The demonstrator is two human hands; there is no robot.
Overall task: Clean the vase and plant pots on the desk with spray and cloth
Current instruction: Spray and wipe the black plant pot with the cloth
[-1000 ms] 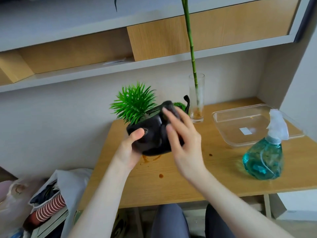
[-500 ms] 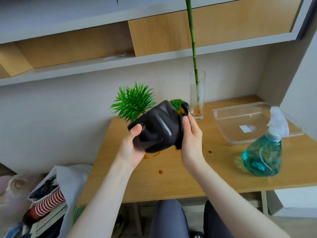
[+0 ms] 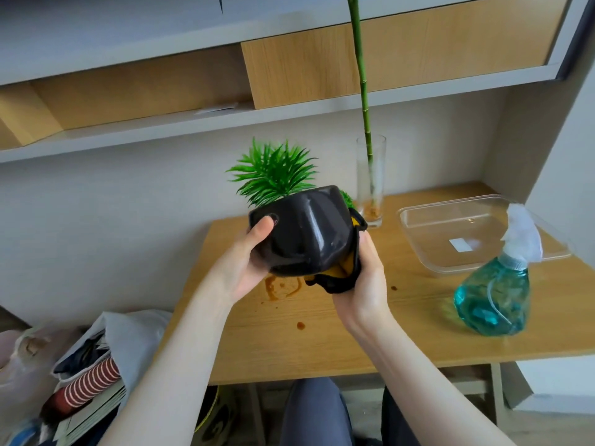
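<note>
My left hand [image 3: 246,262] holds a glossy black plant pot [image 3: 302,233] tilted above the wooden desk [image 3: 322,329], its spiky green plant [image 3: 273,172] pointing away from me. My right hand [image 3: 363,281] presses a black and yellow cloth [image 3: 341,275] against the pot's right side and underside. A tall glass vase [image 3: 371,181] with a green bamboo stem stands behind the pot. A second small green plant [image 3: 348,198] peeks out behind the pot, mostly hidden. A teal spray bottle [image 3: 495,300] stands on the desk at the right.
A clear plastic tray [image 3: 476,233] lies at the desk's back right. Brown ring stains and drops [image 3: 283,286] mark the desk under the pot. Shelves [image 3: 193,120] run along the wall above. Bags with books and clothes [image 3: 90,375] sit on the floor at the left.
My right hand slid with the cloth from the pot's front face around to its right side and underside. The pot tilted further, showing more of its bare front.
</note>
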